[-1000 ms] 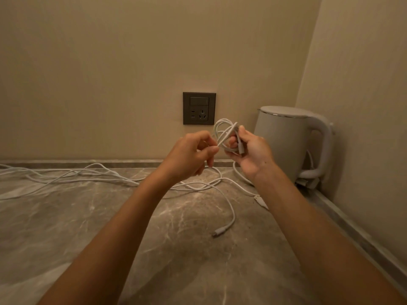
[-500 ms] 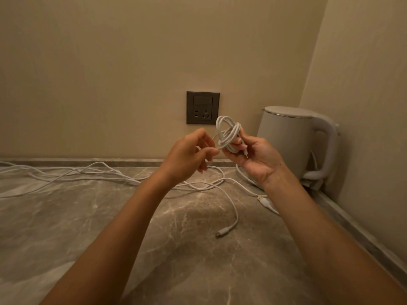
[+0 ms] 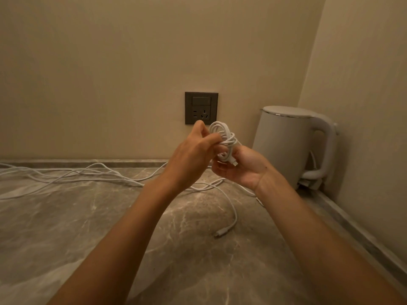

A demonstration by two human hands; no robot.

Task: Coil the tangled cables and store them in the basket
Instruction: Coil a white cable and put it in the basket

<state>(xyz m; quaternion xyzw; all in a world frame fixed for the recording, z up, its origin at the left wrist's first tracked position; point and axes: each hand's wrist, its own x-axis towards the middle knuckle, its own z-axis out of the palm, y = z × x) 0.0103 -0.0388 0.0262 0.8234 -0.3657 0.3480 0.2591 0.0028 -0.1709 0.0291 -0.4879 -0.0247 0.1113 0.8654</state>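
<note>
Now my right hand point(image 3: 240, 170) cradles the coil point(image 3: 229, 139) palm-up, fingers curled round its lower loops so they cannot spring apart. My left hand point(image 3: 193, 155) pinches the strand at its waist, likely to bind it. More cables point(image 3: 99, 173) sprawl on the counter point(image 3: 88, 227); no basket shows.
</note>
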